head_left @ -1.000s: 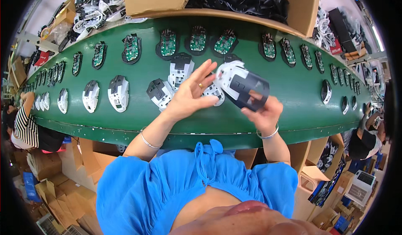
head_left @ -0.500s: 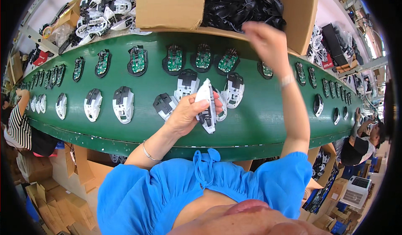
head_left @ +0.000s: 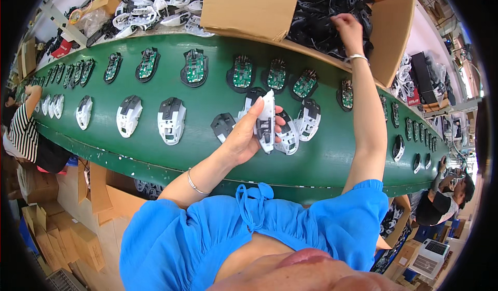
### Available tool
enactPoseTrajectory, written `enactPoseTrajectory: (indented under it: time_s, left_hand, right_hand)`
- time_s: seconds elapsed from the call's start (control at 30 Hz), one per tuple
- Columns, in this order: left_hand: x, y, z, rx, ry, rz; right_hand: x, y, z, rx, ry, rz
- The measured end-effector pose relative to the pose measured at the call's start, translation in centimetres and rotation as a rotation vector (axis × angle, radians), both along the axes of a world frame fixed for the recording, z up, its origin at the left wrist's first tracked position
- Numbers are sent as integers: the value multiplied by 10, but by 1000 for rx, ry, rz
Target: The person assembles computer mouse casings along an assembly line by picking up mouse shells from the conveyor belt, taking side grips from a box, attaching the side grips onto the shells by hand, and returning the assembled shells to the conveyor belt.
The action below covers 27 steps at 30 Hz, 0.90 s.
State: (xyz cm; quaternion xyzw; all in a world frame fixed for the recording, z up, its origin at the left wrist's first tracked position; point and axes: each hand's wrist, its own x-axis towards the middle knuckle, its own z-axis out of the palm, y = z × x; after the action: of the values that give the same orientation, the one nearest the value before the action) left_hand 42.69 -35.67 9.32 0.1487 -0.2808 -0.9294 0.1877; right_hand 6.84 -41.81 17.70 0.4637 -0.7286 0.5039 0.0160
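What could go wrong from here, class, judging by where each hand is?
The left hand holds a white-and-black shell near other shells; if its grip slipped, the held one might knock them. The right hand is at the jumbled black parts in an open box, where pieces could catch on one another. The right forearm extends across the row of circuit boards and might brush one.

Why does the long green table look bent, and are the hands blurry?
In the head view, the long green table bows because the fisheye lens bends straight edges, and darkness rounds the corners; in that head view, the left hand and its white-and-black plastic shell look fairly clear, the right hand shows little blur, and the picture's sides look squashed.
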Motion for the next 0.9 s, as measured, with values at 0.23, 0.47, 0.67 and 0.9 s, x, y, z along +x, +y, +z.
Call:
enactPoseTrajectory:
  time_s: [0.23, 0.47, 0.67, 0.9]
  left_hand:
    - [1, -5, 5, 96, 143, -73]
    - [-1, 5, 18, -48, -71, -57]
    - [-2, 18, 11, -72, -205, -185]
    - [3, 25, 13, 7, -141, -236]
  right_hand:
    - [36, 61, 28, -464, -685, 228]
    - [117, 149, 15, -172, -785, 378]
    - [167, 159, 6, 215, -271, 868]
    - [202, 142, 10, 258, 207, 1216]
